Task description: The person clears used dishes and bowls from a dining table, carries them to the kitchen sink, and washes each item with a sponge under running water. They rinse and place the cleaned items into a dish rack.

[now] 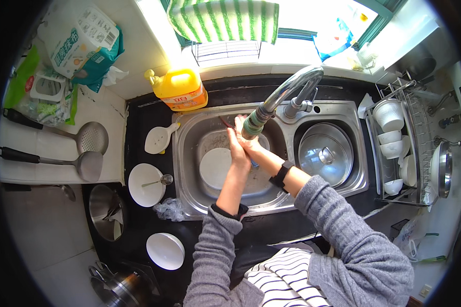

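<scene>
My left hand (238, 149) and my right hand (249, 142) are pressed together under the green-collared faucet spout (253, 124), over the large basin of a stainless steel sink (190, 184). Whether anything is held between the palms is hidden. Just beyond the fingertips shows a thin dark-red stick (226, 122), perhaps a chopstick; I cannot tell if it is touched. Below and left of my hands, a white round dish (216, 169) lies in the basin. Behind my right wrist, a rounded rim (265, 142) and a small blue item (254, 164) are partly covered.
A lidded metal pot (324, 165) fills the small basin. Left of the sink stand a yellow detergent jug (182, 90), a white bowl with a spoon (146, 188) and another white bowl (165, 251). A dish rack (418, 153) with bowls is at right.
</scene>
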### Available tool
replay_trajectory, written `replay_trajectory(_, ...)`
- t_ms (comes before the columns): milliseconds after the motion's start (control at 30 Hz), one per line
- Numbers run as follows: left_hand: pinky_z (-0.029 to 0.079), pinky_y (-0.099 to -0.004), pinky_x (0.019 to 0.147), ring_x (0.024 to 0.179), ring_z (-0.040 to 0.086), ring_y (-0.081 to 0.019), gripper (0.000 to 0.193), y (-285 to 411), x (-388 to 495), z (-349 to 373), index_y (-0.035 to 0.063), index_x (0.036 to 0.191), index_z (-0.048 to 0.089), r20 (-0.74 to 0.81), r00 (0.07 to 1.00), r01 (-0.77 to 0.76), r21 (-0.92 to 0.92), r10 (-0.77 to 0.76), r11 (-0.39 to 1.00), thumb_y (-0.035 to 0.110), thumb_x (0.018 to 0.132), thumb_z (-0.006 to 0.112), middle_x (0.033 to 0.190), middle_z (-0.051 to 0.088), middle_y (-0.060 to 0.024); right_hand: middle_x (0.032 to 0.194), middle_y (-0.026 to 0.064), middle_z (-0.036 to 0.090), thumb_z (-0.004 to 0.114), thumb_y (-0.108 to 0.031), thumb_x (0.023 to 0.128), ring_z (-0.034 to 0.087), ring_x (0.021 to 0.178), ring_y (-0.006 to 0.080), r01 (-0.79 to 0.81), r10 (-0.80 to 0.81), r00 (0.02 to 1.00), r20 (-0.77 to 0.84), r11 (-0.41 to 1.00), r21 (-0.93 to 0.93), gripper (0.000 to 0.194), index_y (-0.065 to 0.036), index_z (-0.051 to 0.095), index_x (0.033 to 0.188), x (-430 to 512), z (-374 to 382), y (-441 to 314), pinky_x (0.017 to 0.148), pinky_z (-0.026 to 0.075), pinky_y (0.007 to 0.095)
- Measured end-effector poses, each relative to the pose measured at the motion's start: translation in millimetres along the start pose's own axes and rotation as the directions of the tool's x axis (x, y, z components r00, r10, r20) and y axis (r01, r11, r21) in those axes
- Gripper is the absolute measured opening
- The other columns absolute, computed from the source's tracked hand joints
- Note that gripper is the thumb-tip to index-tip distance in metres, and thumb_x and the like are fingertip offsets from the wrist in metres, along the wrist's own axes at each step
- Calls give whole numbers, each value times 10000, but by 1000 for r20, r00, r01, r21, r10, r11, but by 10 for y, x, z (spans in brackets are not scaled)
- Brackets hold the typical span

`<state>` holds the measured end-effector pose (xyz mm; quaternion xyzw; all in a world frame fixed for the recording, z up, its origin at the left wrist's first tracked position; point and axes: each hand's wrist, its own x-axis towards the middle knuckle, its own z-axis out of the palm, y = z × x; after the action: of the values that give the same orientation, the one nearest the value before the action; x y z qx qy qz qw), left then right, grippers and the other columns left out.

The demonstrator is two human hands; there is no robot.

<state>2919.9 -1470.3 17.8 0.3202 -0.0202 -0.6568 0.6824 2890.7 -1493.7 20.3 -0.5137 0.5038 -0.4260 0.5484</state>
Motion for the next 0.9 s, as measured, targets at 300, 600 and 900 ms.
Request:
replay_trajectory(300,483,-304,570,575,528,-160,319,382,85,-411,34,885,542,-173,981,-92,-39,84,995,315,959,411,676,535,-27,1011,154,616,528,-231,878,599,934,285,306,-321,946,54,821,-482,312,-41,547,1125,-707,-784,-147,815,462,353)
replay_trajectory(600,532,-284,661,635,585,-152,168,-261,-102,-147,44,848,554,-181,981,-56,98,73,994,205,892,548,723,575,-51,754,42,621,460,-291,922,588,648,131,-442,409,879,244,891,98,290,-40,602,954,-904,-1068,90,582,466,257)
replay_trajectory(900,364,-275,329,372,461,-146,143,-378,141,-216,27,829,487,-214,954,-46,583,209,811,155,892,477,566,493,-50,540,43,459,418,-312,929,442,472,146,-18,103,956,276,956,-292,351,-31,505,737,-1163,-979,-79,479,371,293)
